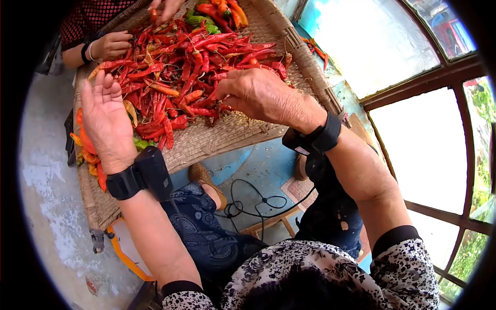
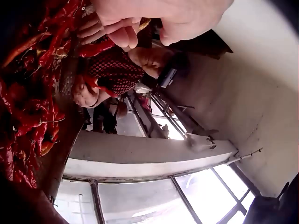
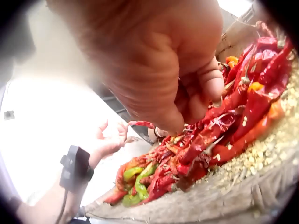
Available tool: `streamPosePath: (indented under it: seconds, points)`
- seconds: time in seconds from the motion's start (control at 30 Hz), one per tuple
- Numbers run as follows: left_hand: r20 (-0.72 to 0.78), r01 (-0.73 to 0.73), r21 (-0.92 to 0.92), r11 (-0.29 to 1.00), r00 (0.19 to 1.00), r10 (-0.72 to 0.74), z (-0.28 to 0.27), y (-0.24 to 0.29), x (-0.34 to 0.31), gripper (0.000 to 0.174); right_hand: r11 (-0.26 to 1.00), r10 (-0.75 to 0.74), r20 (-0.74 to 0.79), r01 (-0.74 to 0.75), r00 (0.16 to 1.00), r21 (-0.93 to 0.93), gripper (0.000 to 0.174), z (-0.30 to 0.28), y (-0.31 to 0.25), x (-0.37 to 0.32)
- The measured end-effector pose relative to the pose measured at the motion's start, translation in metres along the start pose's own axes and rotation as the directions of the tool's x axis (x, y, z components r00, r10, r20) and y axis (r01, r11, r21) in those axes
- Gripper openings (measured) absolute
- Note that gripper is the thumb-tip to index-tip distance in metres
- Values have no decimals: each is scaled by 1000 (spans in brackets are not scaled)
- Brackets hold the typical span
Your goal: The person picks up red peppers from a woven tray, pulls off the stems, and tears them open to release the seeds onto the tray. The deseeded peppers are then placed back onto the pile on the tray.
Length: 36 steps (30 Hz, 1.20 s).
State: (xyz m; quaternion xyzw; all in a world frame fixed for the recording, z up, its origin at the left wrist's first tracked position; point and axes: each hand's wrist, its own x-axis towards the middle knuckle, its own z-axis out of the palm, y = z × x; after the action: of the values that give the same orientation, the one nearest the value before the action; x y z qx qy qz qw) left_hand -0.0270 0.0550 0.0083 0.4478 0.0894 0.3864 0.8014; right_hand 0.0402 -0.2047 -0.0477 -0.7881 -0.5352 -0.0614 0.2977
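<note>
A heap of red chili peppers (image 1: 194, 72) lies on a woven tray (image 1: 227, 135). My left hand (image 1: 109, 124) hovers over the tray's left side with the palm turned up and the fingers extended. One red chili (image 3: 141, 123) overlaps its fingertips in the right wrist view. Over the right part of the heap, my right hand (image 1: 266, 98) points down, its fingers bent loosely. In the right wrist view its thumb and fingers stand apart, right at the peppers, with no pepper visible between them. Pale seeds (image 3: 266, 149) are scattered beside the peppers.
Another person's hand (image 1: 111, 45) reaches in at the far left of the tray, and a second one shows at the top edge. Green peppers (image 1: 201, 21) lie at the back, orange ones (image 1: 89, 150) at the left. Windows (image 1: 423, 150) stand at right; a black cable (image 1: 258, 199) lies below.
</note>
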Motion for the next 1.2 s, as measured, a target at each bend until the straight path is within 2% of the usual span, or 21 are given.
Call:
streamPosePath:
  seconds: [0.07, 0.1, 0.17, 0.2, 0.27, 0.33, 0.4, 0.43, 0.5, 0.53, 0.57, 0.6, 0.67, 0.73, 0.8, 0.9, 0.97, 1.0, 1.07, 1.13, 1.2]
  points:
    - [-248, 109, -112, 988, 959, -134, -11, 2, 9, 35, 1000, 13, 70, -12, 997, -7, 17, 6, -6, -1]
    - [-251, 107, -112, 988, 959, -132, -14, 2, 8, 35, 997, -3, 113, 11, 994, -72, 18, 9, -7, 0]
    - [-104, 274, -160, 948, 951, -292, -20, -4, 6, 27, 977, 18, 201, 25, 979, -210, 21, 16, -10, 2]
    - [8, 286, -134, 949, 958, -288, -23, -11, 7, 24, 978, 15, 202, 28, 979, -208, 21, 18, -10, 3]
    - [53, 251, -27, 968, 967, -249, -3, -14, -8, 23, 948, 60, 216, 12, 975, -318, 21, 21, -9, 6]
    - [151, 255, 50, 966, 954, -260, 7, -18, -17, 32, 953, 62, 230, 11, 971, -303, 21, 21, -8, 8]
    - [219, 198, 177, 964, 947, -234, 17, -18, -26, 32, 957, 65, 240, 7, 969, -288, 21, 21, -7, 10]
    - [219, 197, 177, 964, 947, -234, 19, -18, -29, 32, 978, 55, 175, -18, 983, -208, 19, 21, -6, 9]
    - [363, 142, 405, 903, 882, -301, 22, -17, -35, 35, 992, 50, 110, -36, 993, -124, 17, 16, -3, 9]
    - [362, 142, 405, 903, 882, -301, 28, -17, -42, 35, 996, 71, 49, -73, 996, 44, 17, 9, -1, 12]
    - [400, 53, 558, 828, 857, -324, 37, -16, -51, 35, 972, 103, -8, -99, 995, 213, 17, 2, 0, 13]
    - [433, -47, 687, 725, 829, -355, 43, -16, -56, 36, 947, 157, -36, -140, 987, 290, 17, -6, -2, 13]
    - [512, -91, 680, 728, 769, -382, 42, -29, -64, 36, 901, 218, -13, -196, 976, 387, 17, -14, 1, 11]
    - [548, -179, 732, 657, 729, -411, 47, -32, -68, 29, 912, 192, -41, -163, 981, 376, 17, -19, 2, 8]
    - [565, -190, 714, 674, 725, -394, 49, -39, -71, 25, 923, 163, -68, -127, 984, 364, 17, -26, 1, 7]
    - [580, -206, 686, 698, 734, -354, 53, -44, -72, 20, 919, 201, -7, -186, 980, 348, 18, -33, -1, 4]
    - [582, -213, 675, 706, 742, -332, 56, -45, -71, 18, 812, 299, -32, -237, 954, 534, 19, -33, 2, 1]
    - [564, -202, 669, 715, 765, -312, 56, -44, -70, 17, 812, 301, -34, -238, 953, 533, 19, -33, 7, 0]
    - [516, -187, 660, 728, 816, -258, 54, -40, -63, 15, 925, 272, -150, -215, 951, 314, 22, -34, 17, -6]
    - [448, -205, 623, 755, 885, -129, 46, -33, -49, 17, 945, 238, -94, -208, 967, 251, 18, -37, 18, -13]
    - [293, -133, 390, 911, 956, 13, 35, -24, -31, 20, 968, 247, 159, -236, 956, -85, 15, -31, 24, -21]
